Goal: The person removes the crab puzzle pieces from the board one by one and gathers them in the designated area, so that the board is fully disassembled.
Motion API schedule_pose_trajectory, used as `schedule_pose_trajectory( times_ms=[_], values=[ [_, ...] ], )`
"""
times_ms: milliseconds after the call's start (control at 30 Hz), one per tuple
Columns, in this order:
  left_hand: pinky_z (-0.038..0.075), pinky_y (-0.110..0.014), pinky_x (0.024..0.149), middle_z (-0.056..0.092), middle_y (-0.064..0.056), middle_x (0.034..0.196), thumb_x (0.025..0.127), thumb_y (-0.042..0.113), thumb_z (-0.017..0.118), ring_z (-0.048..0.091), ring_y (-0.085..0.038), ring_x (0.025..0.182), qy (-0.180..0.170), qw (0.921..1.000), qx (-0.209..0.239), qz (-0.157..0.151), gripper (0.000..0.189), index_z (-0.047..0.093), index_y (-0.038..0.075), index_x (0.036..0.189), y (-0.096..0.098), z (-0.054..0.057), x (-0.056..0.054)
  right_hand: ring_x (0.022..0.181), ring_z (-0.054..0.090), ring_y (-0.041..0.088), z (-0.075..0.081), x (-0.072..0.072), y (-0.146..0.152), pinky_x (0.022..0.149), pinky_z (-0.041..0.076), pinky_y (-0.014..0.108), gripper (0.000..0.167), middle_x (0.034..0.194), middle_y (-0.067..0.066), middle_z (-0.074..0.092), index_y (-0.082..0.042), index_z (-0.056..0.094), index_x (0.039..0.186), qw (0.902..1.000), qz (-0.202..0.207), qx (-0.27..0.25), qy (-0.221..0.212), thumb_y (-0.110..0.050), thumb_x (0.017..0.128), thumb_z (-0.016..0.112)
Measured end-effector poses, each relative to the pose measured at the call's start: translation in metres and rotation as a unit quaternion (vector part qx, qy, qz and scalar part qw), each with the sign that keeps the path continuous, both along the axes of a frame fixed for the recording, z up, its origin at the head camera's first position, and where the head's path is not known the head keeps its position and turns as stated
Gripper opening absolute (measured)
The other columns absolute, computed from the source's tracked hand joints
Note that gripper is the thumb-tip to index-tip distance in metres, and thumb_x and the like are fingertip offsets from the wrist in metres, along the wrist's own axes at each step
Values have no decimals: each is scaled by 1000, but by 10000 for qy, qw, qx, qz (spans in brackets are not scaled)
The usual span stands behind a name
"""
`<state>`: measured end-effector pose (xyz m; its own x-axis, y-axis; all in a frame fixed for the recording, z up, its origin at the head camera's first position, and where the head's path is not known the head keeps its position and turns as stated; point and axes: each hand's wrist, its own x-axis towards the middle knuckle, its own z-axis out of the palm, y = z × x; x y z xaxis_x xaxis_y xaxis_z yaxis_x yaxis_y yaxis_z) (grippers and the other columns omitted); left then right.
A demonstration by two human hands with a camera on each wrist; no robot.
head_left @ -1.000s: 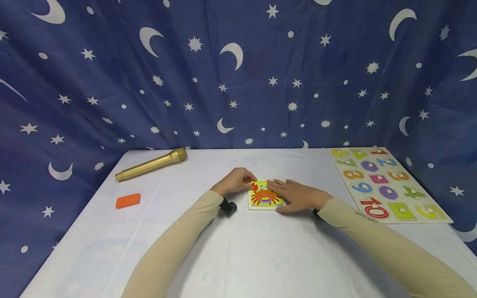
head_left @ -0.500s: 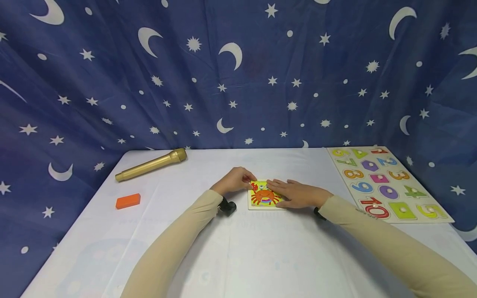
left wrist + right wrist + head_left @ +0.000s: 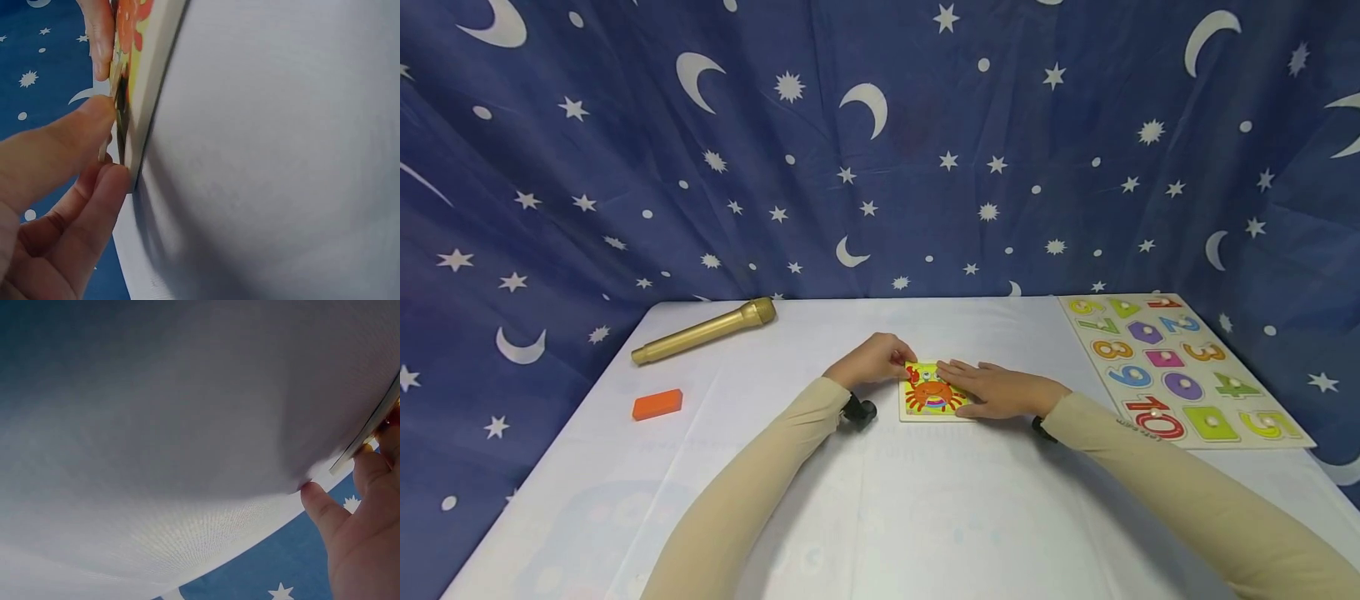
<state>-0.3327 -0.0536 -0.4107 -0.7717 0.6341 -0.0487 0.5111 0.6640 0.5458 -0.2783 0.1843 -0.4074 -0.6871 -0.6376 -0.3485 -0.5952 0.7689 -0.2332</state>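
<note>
A small square crab jigsaw puzzle (image 3: 931, 397) in a pale wooden tray lies at the middle of the table. My left hand (image 3: 872, 360) pinches the puzzle piece (image 3: 912, 372) with the red claw at the upper left corner. In the left wrist view that piece tilts up from the tray (image 3: 150, 81), and a dark gap shows under it. My right hand (image 3: 1006, 392) lies with straight fingers over the puzzle's right side, hiding part of the crab. The right wrist view shows the fingertips at the tray's edge (image 3: 369, 428).
A gold toy microphone (image 3: 703, 332) lies at the back left, with an orange block (image 3: 657, 405) in front of it. A number-and-shape peg board (image 3: 1165, 358) lies at the right. A blue star-patterned curtain (image 3: 880, 167) hangs behind the white table (image 3: 925, 517).
The right thumb has drawn in a little at the puzzle's lower right edge. The left hand keeps its pinch at the corner, nearly still.
</note>
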Motion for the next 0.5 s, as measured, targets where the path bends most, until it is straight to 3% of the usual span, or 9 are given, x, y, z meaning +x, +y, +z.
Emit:
schedule_pose_trajectory(
  times_ms=[200,500],
  values=[
    [50,-26,81,72,-7,97,81,11,73,59,-13,84,24,9999,-118,-92,24,71,3,103,1,3,0,147,12,26,1,1,-1,116,15,54,77,160,2,9,-18,13,152,10000,7,16,3,-51,92,49],
    [50,-22,76,72,-6,94,79,8,74,57,-11,80,146,9999,-23,38,24,72,3,102,2,-1,1,147,11,23,-1,0,-2,117,15,52,77,160,-1,8,-20,13,152,9999,-62,92,14,-52,92,49]
  ],
)
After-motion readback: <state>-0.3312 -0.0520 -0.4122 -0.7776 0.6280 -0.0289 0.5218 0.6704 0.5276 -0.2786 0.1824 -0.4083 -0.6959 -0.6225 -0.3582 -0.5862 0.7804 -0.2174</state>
